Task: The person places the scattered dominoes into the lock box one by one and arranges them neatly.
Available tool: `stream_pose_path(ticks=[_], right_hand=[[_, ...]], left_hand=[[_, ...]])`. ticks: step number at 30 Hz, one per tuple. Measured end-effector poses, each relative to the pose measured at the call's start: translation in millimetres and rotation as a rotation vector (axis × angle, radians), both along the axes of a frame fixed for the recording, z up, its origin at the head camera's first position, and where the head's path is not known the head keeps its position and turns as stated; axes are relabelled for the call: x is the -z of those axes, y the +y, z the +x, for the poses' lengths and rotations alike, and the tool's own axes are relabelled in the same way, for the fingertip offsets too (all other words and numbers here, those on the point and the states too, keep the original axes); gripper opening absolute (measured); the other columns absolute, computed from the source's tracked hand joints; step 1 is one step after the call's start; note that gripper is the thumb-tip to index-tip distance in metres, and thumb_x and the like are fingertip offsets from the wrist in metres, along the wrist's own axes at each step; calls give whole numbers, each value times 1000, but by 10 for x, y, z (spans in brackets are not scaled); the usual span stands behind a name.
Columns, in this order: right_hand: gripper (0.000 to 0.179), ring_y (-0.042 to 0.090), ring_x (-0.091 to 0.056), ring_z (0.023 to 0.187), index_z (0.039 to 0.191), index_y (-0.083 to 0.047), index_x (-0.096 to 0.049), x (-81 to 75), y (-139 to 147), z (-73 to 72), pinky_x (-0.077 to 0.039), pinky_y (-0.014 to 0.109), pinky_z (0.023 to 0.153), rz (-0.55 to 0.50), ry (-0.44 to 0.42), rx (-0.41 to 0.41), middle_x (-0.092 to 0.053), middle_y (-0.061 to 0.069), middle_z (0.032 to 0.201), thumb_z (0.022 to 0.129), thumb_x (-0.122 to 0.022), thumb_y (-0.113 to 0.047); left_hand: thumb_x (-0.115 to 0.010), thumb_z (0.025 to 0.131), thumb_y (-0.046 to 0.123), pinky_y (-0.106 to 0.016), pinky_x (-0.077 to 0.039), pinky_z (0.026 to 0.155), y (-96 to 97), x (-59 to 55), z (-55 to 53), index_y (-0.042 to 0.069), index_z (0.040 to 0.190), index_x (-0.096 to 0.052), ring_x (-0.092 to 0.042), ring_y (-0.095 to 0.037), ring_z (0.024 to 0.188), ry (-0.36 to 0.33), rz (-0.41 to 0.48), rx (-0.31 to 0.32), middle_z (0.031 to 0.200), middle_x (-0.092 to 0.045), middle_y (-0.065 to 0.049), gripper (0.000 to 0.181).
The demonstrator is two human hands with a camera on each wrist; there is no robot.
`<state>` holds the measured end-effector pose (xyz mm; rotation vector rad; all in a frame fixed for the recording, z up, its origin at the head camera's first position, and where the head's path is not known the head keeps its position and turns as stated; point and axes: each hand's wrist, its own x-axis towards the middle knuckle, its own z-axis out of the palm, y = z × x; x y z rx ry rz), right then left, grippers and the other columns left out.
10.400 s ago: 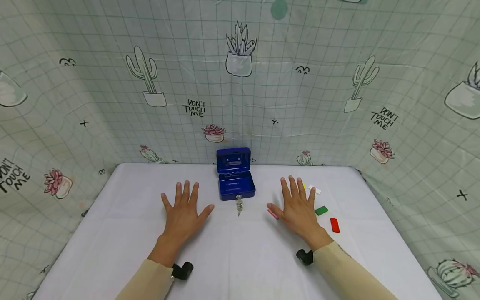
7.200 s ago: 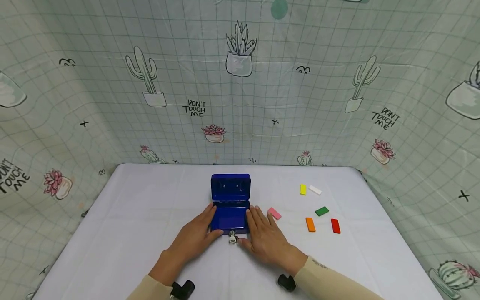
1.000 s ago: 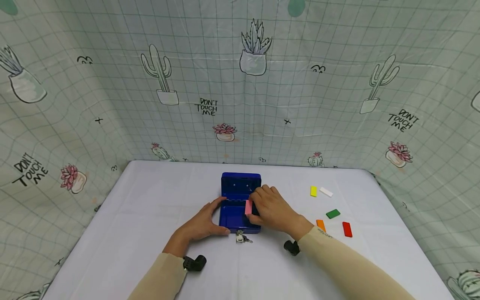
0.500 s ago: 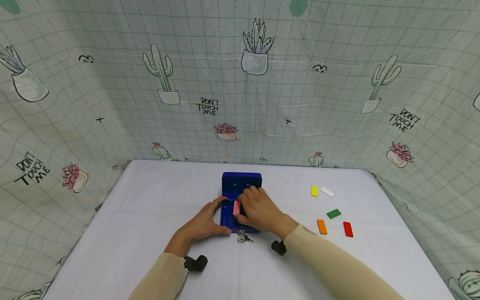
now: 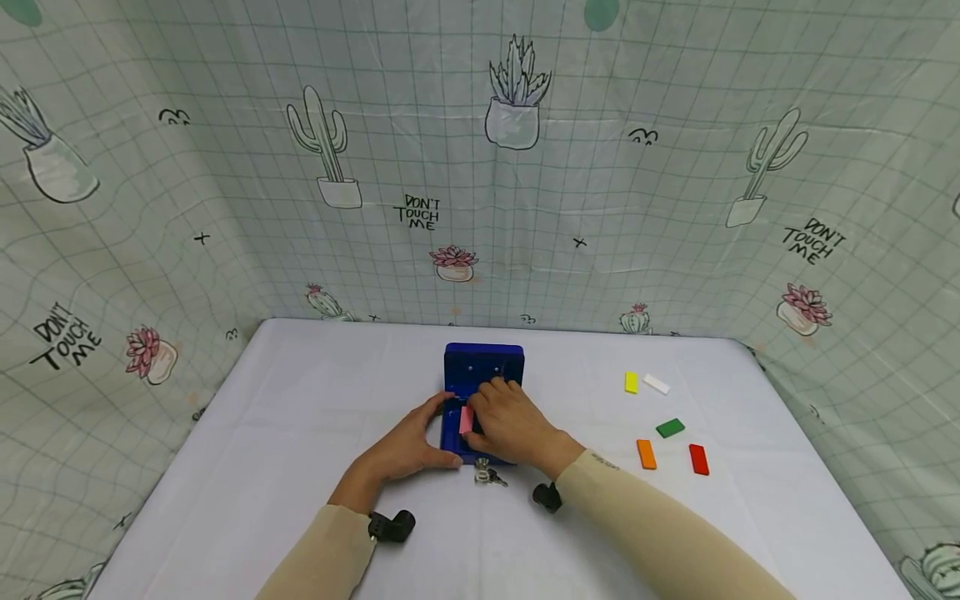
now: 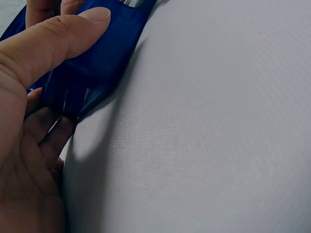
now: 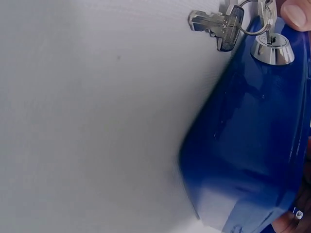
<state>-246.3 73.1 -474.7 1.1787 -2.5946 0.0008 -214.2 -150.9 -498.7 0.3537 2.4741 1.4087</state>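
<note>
A blue metal cash box (image 5: 483,358) stands with its lid raised near the middle of the table. My left hand (image 5: 405,446) holds its left side; the left wrist view shows the thumb (image 6: 73,36) against the front wall and the other fingers round the side. Inside the box, at the left, a flat pink block (image 5: 467,419) is pinched between the thumb and fingers of my right hand (image 5: 513,425), which covers much of the interior. From the front lock (image 7: 273,48) hang keys (image 7: 218,26) on a ring.
On the right of the white table lie several flat blocks: yellow (image 5: 632,382), white (image 5: 656,384), green (image 5: 671,427), orange (image 5: 647,454) and red (image 5: 699,459). A cloth printed with cacti (image 5: 322,142) hangs behind and at both sides.
The box came nearer and both hands went to its sides. The pink block left the table in my right hand, then moved leftward inside the box. My left hand stayed at the box's side.
</note>
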Motion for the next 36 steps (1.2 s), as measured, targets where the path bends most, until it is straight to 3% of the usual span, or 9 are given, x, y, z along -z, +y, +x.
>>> stream_pose_path(ticks=[20, 25, 36], right_hand=[[46, 23, -58, 102, 121, -7, -71, 34, -59, -21, -55, 45, 96, 15, -74, 3, -68, 5, 109, 99, -70, -47], [48, 24, -58, 105, 124, -6, -70, 67, -65, -34, -55, 49, 101, 19, -96, 11, -69, 6, 112, 100, -69, -48], [48, 23, -59, 102, 119, -8, -73, 63, -83, -54, -55, 43, 92, 32, -36, -16, -69, 4, 109, 98, -71, -51]], left_hand=[[-97, 76, 30, -61, -24, 128, -29, -22, -28, 19, 166, -33, -28, -36, 159, -13, 8, 20, 171, -34, -14, 112], [-96, 77, 29, -62, -23, 128, -62, -40, -40, 19, 167, -31, -27, -36, 160, -28, -4, 49, 172, -33, -13, 112], [-94, 79, 24, -62, -23, 128, -91, -53, -49, 17, 167, -30, -27, -36, 160, -37, 22, 68, 170, -35, -16, 110]])
